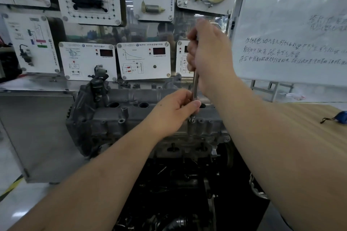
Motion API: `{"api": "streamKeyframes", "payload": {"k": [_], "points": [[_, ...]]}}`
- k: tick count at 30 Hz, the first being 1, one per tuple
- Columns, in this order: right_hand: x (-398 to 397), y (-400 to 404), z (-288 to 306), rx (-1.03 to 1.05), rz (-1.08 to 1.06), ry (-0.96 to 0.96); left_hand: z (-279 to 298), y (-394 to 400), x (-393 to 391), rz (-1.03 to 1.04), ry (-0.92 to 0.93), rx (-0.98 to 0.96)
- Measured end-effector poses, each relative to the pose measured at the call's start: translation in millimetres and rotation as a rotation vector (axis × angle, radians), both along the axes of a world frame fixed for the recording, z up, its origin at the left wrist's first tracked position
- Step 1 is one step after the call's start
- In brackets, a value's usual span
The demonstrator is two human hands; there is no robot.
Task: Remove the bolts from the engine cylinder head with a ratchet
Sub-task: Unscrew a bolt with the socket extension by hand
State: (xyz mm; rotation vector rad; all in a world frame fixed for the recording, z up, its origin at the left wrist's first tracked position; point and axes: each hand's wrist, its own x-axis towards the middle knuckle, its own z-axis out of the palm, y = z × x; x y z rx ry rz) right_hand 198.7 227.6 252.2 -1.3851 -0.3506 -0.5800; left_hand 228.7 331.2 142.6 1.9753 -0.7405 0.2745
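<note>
Engine cylinder head (131,118): grey cast metal, centre of view, set atop a dark engine block, with round wells open along its top. Ratchet (195,84): slim metal shaft, standing near upright over the right part of the head, lower end meeting a bolt (191,120) at the head's front edge (exact seating too small to tell). Right hand (208,54): raised above the head, fingers curled round the upper shaft, tool top hidden inside the fist. Left hand (176,110): lower down, thumb and fingertips pinching the shaft just above the bolt, palm over the head's top face. Both forearms bare, reaching in from the lower edge of view. Behind the engine: training panels (143,60) in white, bearing diagrams, red displays and mounted parts, some blurred. To the right: whiteboard (293,24) with handwritten lines, not legible. Wooden table (319,137) at right, just beside the engine, carrying a blue object (342,117) with a dark cord at its far edge. Grey metal cabinet (37,133) at left.
</note>
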Motion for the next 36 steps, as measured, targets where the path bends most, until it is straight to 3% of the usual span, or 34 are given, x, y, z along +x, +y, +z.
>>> {"api": "streamKeyframes", "payload": {"k": [2, 6, 12, 14, 18, 20, 24, 27, 30, 32, 36], "points": [[-1.1, 6.0, -1.2, -0.012, -0.134, -0.055, -1.6, -3.4, 2.0, 0.051, -0.036, -0.014], [-2.4, 8.6, 3.9, 0.003, -0.092, 0.034, -1.6, -2.2, 3.3, 0.052, -0.010, 0.031], [2.0, -13.6, 9.6, -0.049, 0.427, 0.100, 0.4, 7.8, 1.0, -0.103, 0.060, 0.056], [2.7, -11.8, 6.7, -0.011, 0.367, 0.082, 0.5, 7.7, 0.6, -0.094, 0.052, 0.054], [2.8, 5.0, -6.6, -0.039, -0.094, -0.071, -4.6, -0.6, 0.3, 0.002, -0.004, -0.054], [3.0, 10.8, -12.5, -0.056, -0.179, -0.135, -5.7, -3.4, 1.4, 0.059, -0.039, -0.052], [2.8, 12.2, -5.6, 0.048, -0.078, -0.040, -4.5, -0.8, 1.3, 0.034, -0.012, -0.029], [5.3, 0.5, 4.2, 0.021, 0.196, 0.117, -3.4, 4.3, 0.7, -0.052, 0.047, -0.010], [6.0, -7.8, 6.4, -0.077, 0.410, 0.137, -1.1, 7.6, -0.8, -0.075, 0.043, 0.034], [6.1, -5.5, 4.7, -0.036, 0.345, 0.128, -0.4, 5.8, -1.6, -0.045, 0.020, 0.030], [3.1, 0.4, 3.9, 0.066, 0.009, 0.020, -1.7, -3.2, 1.0, 0.053, -0.015, -0.010]]}}
